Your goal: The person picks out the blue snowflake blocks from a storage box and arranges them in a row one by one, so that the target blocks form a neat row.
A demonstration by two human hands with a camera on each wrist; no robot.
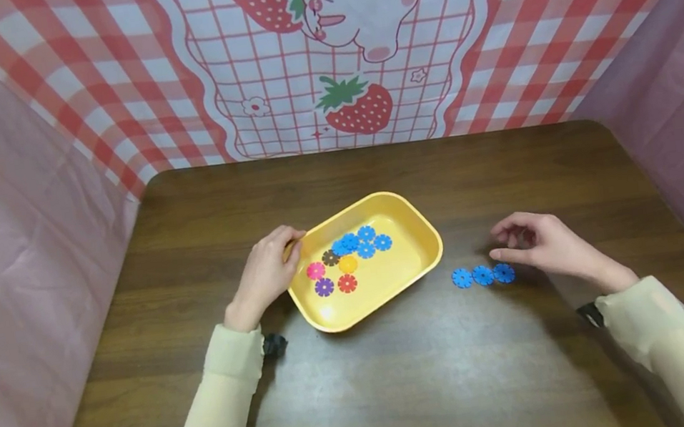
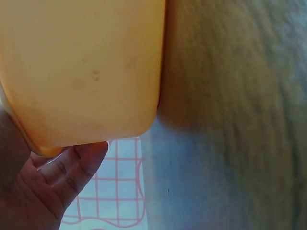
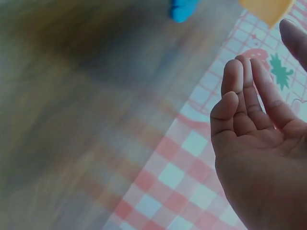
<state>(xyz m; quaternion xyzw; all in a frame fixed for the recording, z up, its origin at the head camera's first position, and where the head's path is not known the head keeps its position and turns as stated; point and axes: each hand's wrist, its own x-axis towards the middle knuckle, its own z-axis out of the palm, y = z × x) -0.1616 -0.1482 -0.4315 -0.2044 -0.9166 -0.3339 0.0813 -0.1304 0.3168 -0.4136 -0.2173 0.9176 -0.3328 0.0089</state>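
Gripping the rim of the yellow tray point(image 1: 402, 252) at its left end, my left hand point(image 1: 266, 270) holds it; my right hand point(image 1: 544, 244), fingers loosely curved and holding nothing, hovers beside three blue discs point(image 1: 486, 277) in a row on the counter point(image 1: 404, 393). I judge the discs light, stiff, slick; I'd pinch their notched edges. The tray holds one brown disc point(image 1: 328, 259), one pink disc point(image 1: 314, 273), one yellow disc point(image 1: 346, 266), one purple disc point(image 1: 322, 289), one red disc point(image 1: 344, 285) and overlapping blue pieces point(image 1: 349, 243), at least five.

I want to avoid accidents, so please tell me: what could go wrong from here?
The left hand grips the yellow tray by its rim; a sudden pull might spill the discs inside. The right hand is near the row of three blue discs; a careless sweep could knock them out of line.
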